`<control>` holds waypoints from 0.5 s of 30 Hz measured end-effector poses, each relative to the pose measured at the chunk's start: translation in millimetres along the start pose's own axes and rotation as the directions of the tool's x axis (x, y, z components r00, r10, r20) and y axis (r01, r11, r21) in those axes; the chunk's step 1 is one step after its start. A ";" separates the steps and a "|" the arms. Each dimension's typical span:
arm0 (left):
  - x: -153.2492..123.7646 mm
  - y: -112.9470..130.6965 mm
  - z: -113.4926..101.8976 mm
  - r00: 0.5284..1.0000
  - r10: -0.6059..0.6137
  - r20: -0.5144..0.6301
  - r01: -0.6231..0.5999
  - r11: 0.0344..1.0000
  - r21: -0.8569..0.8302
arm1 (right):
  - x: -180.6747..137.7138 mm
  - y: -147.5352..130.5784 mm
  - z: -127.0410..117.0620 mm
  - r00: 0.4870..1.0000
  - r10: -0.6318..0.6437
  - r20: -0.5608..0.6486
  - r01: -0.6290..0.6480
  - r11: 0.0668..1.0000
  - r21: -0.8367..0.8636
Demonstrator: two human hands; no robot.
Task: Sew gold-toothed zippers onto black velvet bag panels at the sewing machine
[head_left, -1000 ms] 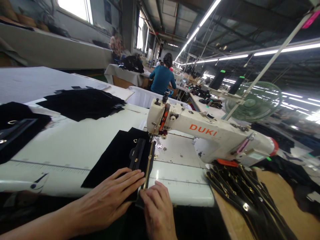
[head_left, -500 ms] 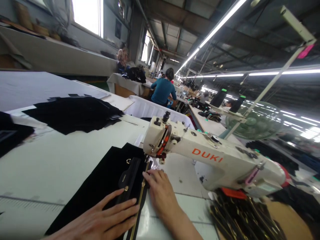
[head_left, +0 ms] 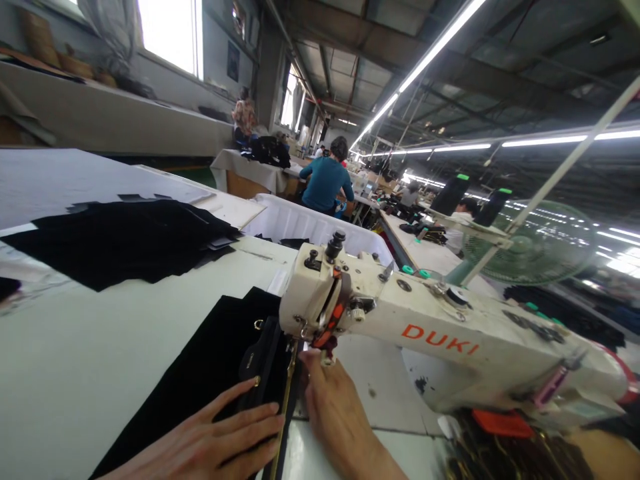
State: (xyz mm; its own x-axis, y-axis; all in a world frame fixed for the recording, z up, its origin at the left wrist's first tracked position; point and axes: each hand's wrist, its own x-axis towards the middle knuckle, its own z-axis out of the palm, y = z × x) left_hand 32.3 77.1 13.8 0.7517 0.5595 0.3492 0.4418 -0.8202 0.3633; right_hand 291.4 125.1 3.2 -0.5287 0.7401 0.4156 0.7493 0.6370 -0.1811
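Observation:
Black fabric panel (head_left: 195, 373) lies on the pale table, its upper right end under the head of a white sewing machine (head_left: 370, 293). A zipper (head_left: 287, 400) with gold teeth and black tape runs along its right side up to the presser foot. Beside the zipper sits a black tab (head_left: 250, 360) with gold fittings. My left hand (head_left: 215, 433) lies flat with fingers spread over the fabric, fingertips by the zipper. My right hand (head_left: 337, 407) is closed at the tape's right edge, close to the needle; its fingertips are partly hidden by the machine head.
A stack of black cut pieces (head_left: 130, 237) lies at left. Behind the machine stands a white plastic bin (head_left: 320, 223). Several zippers (head_left: 510, 447) lie at lower right near a red piece (head_left: 503, 423). A thread stand and green fan (head_left: 540, 247) rise at right. A co-worker (head_left: 327, 177) sits ahead.
My right hand has shifted up toward the needle, its fingers now more curled together. The zipper and fabric have fed slightly forward under the presser foot. My left hand stays flat. The view has shifted slightly.

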 end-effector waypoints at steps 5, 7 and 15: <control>2.3 -5.2 -11.0 0.994 0.039 0.106 -0.046 0.997 0.068 | 9.4 0.4 -16.8 0.993 0.114 -0.019 -0.113 0.993 0.038; 2.3 -3.6 -11.3 0.995 0.037 0.096 -0.046 0.995 0.085 | 14.2 0.7 -14.5 0.997 0.080 -0.006 -0.080 0.997 -0.021; 6.0 10.9 -21.2 0.989 -0.018 0.150 0.018 1.000 0.005 | 19.5 -5.0 7.6 0.999 0.045 0.019 -0.041 0.985 -0.167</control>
State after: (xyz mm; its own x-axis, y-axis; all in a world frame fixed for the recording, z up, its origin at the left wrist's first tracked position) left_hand 31.3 74.1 38.2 0.8082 0.5504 0.2094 0.4576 -0.8108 0.3649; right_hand 274.3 138.0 5.5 -0.5021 0.7716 0.3904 0.8264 0.5611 -0.0462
